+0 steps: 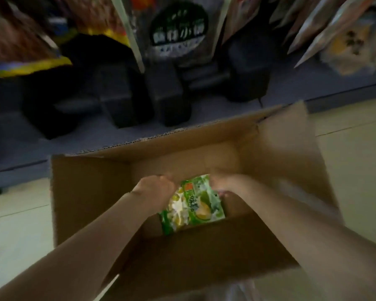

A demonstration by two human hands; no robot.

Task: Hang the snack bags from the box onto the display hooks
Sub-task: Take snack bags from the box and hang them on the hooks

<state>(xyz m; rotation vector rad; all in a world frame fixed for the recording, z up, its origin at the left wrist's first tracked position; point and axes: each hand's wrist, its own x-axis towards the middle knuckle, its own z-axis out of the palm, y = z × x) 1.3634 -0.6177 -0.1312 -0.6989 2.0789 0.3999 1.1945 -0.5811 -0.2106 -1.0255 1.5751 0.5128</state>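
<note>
Both my hands are down in the open brown cardboard box (91,192), left hand (155,187) and right hand (224,184) gripping the top corners of a green printed plastic snack bag (193,206); blurry hanging snack packets (178,29) at 12 o'clock.

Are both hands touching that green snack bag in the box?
Touching. The head view shows the left hand and right hand gripping the top corners of the green snack bag.
</note>
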